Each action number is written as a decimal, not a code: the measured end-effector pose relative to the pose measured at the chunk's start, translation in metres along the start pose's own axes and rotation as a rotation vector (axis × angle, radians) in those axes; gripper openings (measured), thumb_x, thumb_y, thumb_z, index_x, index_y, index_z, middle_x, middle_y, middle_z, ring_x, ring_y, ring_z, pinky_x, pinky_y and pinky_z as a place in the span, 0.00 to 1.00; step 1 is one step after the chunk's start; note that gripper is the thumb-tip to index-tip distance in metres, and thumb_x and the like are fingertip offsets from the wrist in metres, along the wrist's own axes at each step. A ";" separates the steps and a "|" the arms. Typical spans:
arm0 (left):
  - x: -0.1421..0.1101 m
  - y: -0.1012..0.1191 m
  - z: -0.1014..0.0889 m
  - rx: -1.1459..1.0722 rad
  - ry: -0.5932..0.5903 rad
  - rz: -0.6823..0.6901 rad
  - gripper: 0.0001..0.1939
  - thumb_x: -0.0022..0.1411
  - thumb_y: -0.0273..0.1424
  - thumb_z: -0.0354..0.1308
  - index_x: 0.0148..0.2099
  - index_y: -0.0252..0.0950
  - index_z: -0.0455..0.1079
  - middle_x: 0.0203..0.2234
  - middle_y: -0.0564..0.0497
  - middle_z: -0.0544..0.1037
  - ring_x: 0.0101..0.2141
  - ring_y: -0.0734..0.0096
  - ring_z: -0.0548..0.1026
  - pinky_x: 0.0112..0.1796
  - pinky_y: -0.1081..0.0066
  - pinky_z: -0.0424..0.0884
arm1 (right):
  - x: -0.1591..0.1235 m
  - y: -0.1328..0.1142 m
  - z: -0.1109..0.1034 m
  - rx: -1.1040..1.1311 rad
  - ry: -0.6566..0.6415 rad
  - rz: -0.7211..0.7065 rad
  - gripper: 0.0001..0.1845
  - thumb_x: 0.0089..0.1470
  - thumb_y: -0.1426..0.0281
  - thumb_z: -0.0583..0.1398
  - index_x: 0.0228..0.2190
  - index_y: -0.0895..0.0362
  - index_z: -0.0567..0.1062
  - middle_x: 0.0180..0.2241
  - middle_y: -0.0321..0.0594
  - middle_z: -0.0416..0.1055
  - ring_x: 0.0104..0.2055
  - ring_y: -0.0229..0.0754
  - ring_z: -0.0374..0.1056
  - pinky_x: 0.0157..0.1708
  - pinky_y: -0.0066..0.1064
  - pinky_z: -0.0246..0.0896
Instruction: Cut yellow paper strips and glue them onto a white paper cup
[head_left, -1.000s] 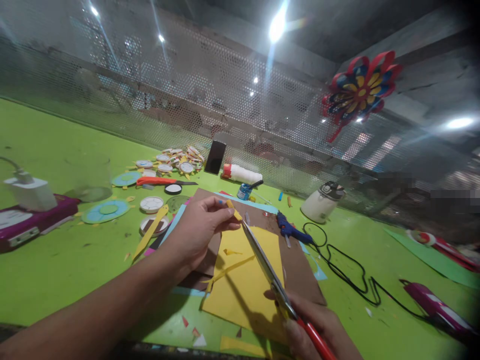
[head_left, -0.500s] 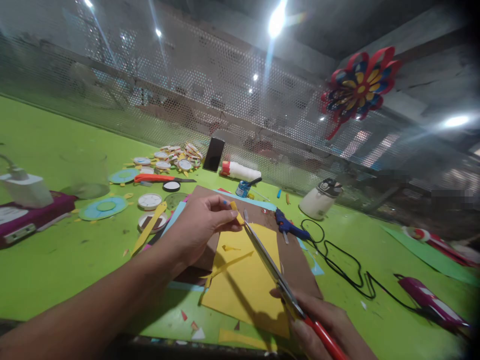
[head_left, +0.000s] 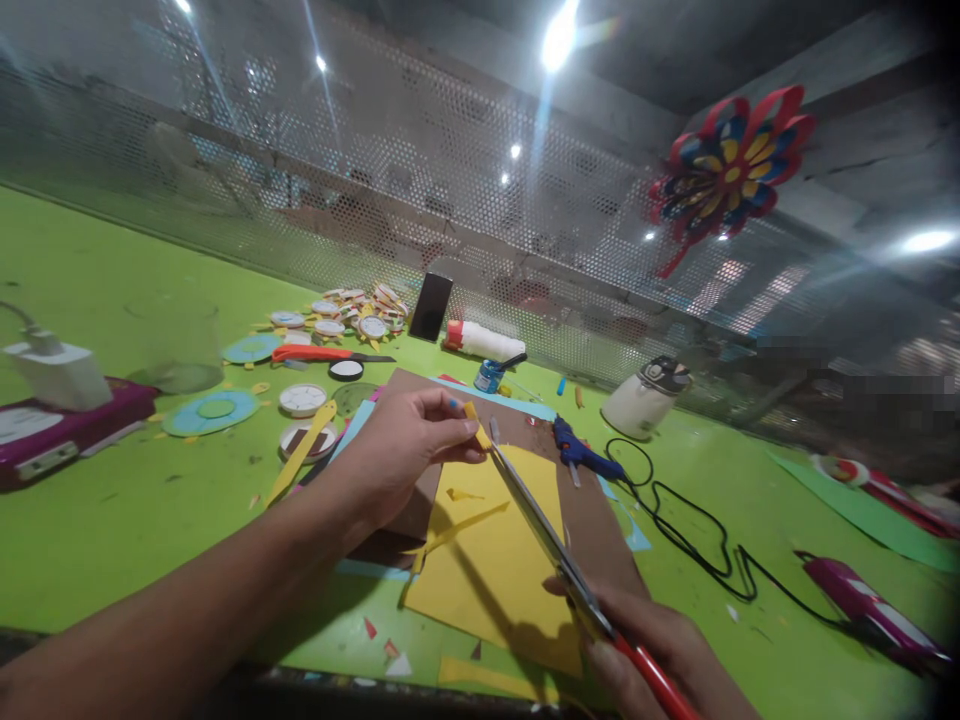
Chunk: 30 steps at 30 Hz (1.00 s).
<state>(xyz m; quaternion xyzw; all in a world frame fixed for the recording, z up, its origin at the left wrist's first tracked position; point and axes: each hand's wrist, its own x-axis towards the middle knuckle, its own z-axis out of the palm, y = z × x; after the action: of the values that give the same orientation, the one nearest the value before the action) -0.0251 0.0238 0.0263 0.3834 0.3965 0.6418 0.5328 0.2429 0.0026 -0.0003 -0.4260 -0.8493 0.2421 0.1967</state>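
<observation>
Between the thumb and fingers of my left hand (head_left: pixel 405 450) is a small yellow paper piece (head_left: pixel 477 424). My right hand (head_left: pixel 652 640) is closed around the red handles of long scissors (head_left: pixel 536 520), whose blade tips reach up to the lower end of that piece. Whether the blades touch the paper I cannot tell. Beneath both hands a yellow sheet (head_left: pixel 480 570) lies on brown board (head_left: pixel 604 530), with thin yellow offcuts (head_left: pixel 466 528) on top of it.
A blue glue gun (head_left: pixel 581 450) with a black cord lies right of the board. Left are a red-handled knife (head_left: pixel 322 354), blue paper discs (head_left: pixel 214 412) and a heap of small round pieces (head_left: pixel 360 312). Behind stand a phone (head_left: pixel 431 306), a blue jar (head_left: pixel 489 377) and a white container (head_left: pixel 645 400).
The whole view has shifted very slightly. Both hands, the yellow piece and the scissors keep nearly the same positions.
</observation>
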 end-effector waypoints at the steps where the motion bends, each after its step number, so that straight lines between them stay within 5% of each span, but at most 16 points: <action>1: 0.000 -0.001 0.000 0.002 0.000 0.003 0.07 0.47 0.25 0.63 0.25 0.31 0.67 0.22 0.52 0.71 0.25 0.74 0.73 0.33 0.70 0.72 | 0.000 0.000 0.000 -0.004 -0.004 -0.001 0.23 0.50 0.60 0.61 0.47 0.55 0.75 0.43 0.46 0.76 0.43 0.51 0.73 0.41 0.32 0.69; 8: 0.002 -0.003 0.000 0.043 0.000 0.026 0.06 0.48 0.25 0.63 0.26 0.30 0.68 0.23 0.52 0.71 0.26 0.73 0.73 0.34 0.68 0.72 | 0.005 -0.010 -0.001 -0.016 -0.075 -0.081 0.20 0.55 0.62 0.56 0.48 0.55 0.74 0.40 0.43 0.77 0.42 0.50 0.73 0.42 0.33 0.69; 17: 0.002 -0.004 -0.001 0.051 -0.024 0.025 0.07 0.47 0.24 0.64 0.25 0.30 0.67 0.22 0.53 0.71 0.25 0.74 0.73 0.33 0.70 0.73 | 0.000 0.004 0.001 0.029 -0.145 -0.009 0.22 0.56 0.61 0.55 0.51 0.55 0.72 0.45 0.44 0.75 0.45 0.49 0.71 0.43 0.33 0.68; 30: 0.003 -0.003 0.000 0.042 -0.015 0.005 0.07 0.45 0.24 0.64 0.25 0.30 0.66 0.21 0.54 0.70 0.25 0.74 0.73 0.32 0.70 0.72 | 0.009 -0.017 0.001 0.118 -0.190 -0.029 0.20 0.57 0.59 0.53 0.45 0.55 0.74 0.30 0.38 0.73 0.34 0.44 0.69 0.35 0.28 0.66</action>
<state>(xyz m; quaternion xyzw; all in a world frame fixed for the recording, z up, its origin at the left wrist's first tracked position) -0.0248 0.0269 0.0236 0.4002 0.4050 0.6318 0.5260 0.2264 0.0012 0.0101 -0.3764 -0.8545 0.3281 0.1435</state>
